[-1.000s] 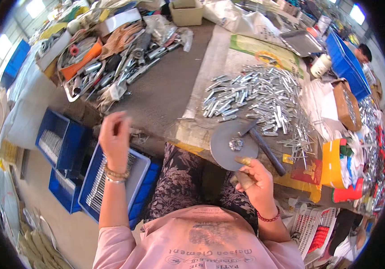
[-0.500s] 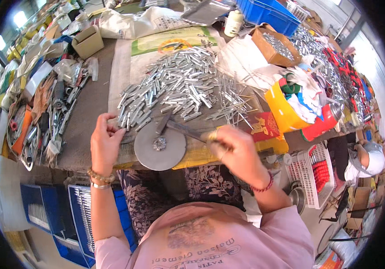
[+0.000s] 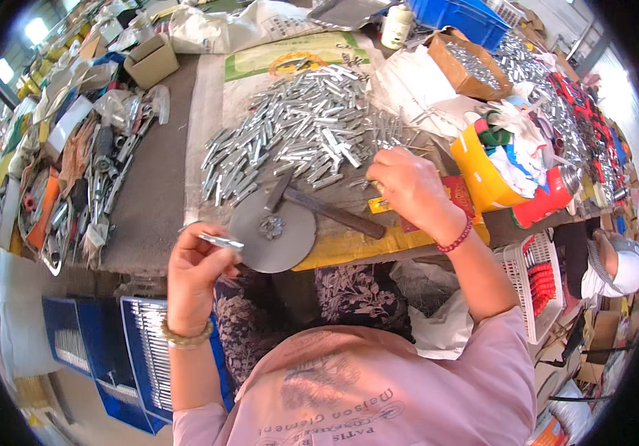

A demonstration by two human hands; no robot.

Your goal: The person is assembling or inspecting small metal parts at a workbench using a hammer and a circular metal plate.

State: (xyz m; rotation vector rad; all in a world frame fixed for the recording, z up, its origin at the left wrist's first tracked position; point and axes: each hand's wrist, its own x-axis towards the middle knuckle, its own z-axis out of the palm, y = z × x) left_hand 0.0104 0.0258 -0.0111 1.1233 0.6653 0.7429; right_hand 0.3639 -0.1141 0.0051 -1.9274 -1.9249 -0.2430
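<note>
- Currently pinching a small silver metal piece between thumb and fingers with the left hand, left of centre in the frame, just beside a grey disc.
- Reaching over the tabletop with the right hand, right of centre, fingers curled near thin metal rods; impossible to tell from this view whether holding one.
- Lying across the upper-right rim of the disc with its head, a hammer, handle slanting down to the right.
- Clustered on the disc, small shiny bits.
- Heaped at upper centre, many silver metal tubes.
- Standing at right, a yellow box stuffed with cloths.
</note>
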